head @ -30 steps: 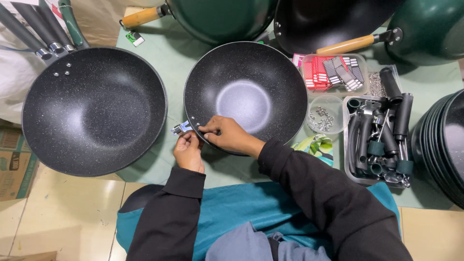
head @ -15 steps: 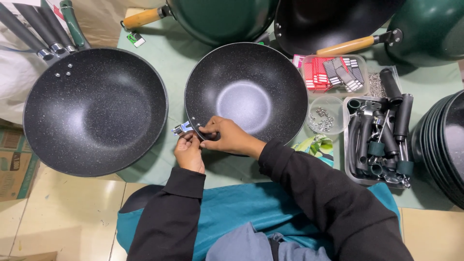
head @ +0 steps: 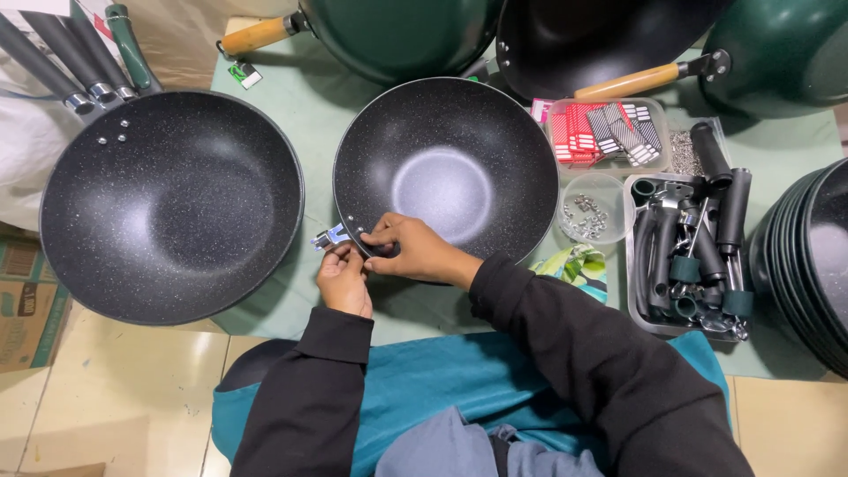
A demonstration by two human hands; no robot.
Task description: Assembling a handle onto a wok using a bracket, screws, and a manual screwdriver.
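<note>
Comparing with a second ago, we note little change: both hands stay at the pan's [head: 446, 168] near rim. Right hand [head: 411, 252] fingers pinch the rim; left hand [head: 343, 278] fingers close on the metal bracket [head: 329, 237] outside it.

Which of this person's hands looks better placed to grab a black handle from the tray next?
Probably the right hand. It rests on the wok's rim on the side nearer the tray of black handles, while the left hand pinches the metal bracket at the wok's far side.
</note>
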